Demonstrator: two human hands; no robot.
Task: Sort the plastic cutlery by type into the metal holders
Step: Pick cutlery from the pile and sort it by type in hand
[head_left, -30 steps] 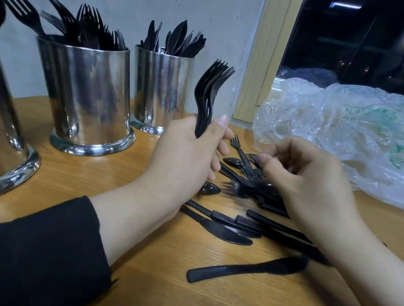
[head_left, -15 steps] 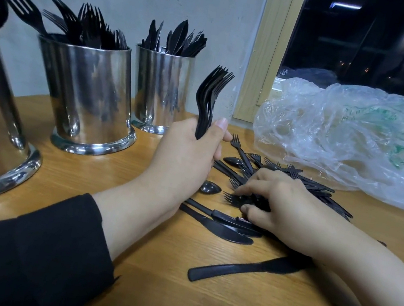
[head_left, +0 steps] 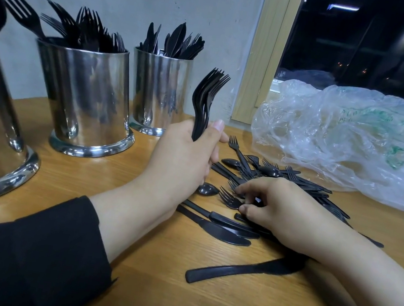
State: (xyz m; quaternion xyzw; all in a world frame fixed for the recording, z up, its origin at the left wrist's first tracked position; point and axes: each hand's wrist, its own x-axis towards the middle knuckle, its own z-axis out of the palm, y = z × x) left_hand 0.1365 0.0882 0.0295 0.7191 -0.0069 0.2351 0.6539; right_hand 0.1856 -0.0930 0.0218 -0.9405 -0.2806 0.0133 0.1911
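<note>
Head view | fork bundle (head_left: pixel 204 105) gripped upright in left hand (head_left: pixel 181 160), centre frame | right hand (head_left: pixel 278 212) fingers curled onto loose cutlery pile (head_left: pixel 270 179), centre-right tabletop (head_left: pixel 198 305) | fork holder (head_left: pixel 85 97), knife holder (head_left: pixel 158 93) upper left, part-filled | pile unsorted

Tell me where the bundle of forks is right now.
In the head view, the bundle of forks stands upright in the left hand, left of centre, just right of the knife holder.

Single head-worn wide-angle view, forward and down, close over the wooden table (head_left: pixel 152 290).
</note>
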